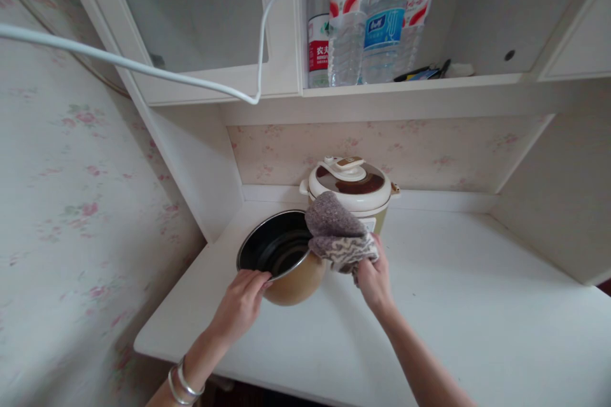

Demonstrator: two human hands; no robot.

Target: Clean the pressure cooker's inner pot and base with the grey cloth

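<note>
My left hand (244,301) grips the near rim of a rice cooker inner pot (293,281), gold outside and dark inside. The pot is tilted, its opening turned up and to the left. In my right hand (375,275) is a bunched grey and white patterned cloth (338,232), at the pot's right side; whether it touches the rim I cannot tell. Behind the cloth stands a white and green rice cooker (353,187) with its lid down. The cloth hides part of the cooker's front.
The white counter (443,305) ends at a rounded left corner. Overhead, a shelf (482,81) holds several plastic bottles (348,19) and small dark items (422,71). A white cable (191,79) hangs across the upper left, before a glass-fronted cabinet door (191,6). Side panels bound the counter.
</note>
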